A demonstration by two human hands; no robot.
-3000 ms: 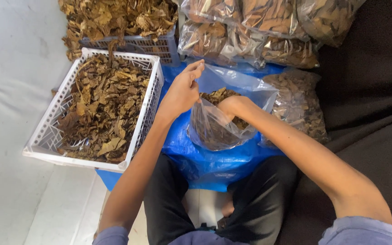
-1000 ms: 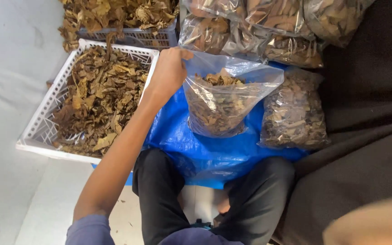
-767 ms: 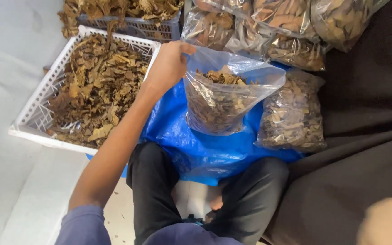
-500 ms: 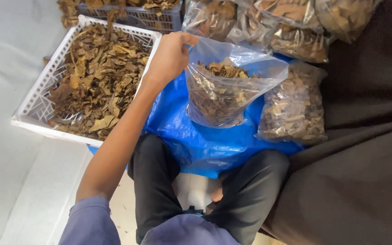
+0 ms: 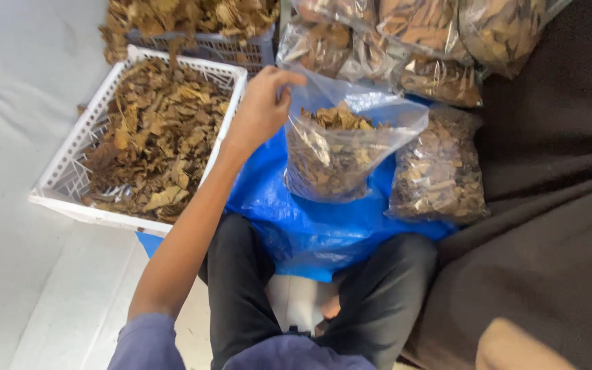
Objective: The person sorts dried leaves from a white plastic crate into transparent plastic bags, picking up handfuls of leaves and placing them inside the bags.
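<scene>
My left hand [image 5: 262, 103] pinches the left rim of a clear plastic bag [image 5: 337, 161] and holds it upright and open. The bag is about half full of dried brown leaf pieces and rests on a blue plastic sheet [image 5: 310, 229] over my lap. Just left of the hand stands a white lattice basket [image 5: 59, 199] filled with loose dried leaves [image 5: 155, 133]. My right hand is out of sight; only a bare bit of arm [image 5: 515, 346] shows at the bottom right corner.
A filled, closed bag of leaves [image 5: 440, 171] lies right of the open one. Several more filled bags [image 5: 412, 41] are stacked at the top. A second basket [image 5: 203, 46] heaped with leaves sits behind the white one. Dark cloth [image 5: 556, 219] covers the right side.
My right hand, earlier inside the bag's mouth, has pulled back out of view. The left hand has kept its hold on the bag's rim, and the bag now stands fuller and upright.
</scene>
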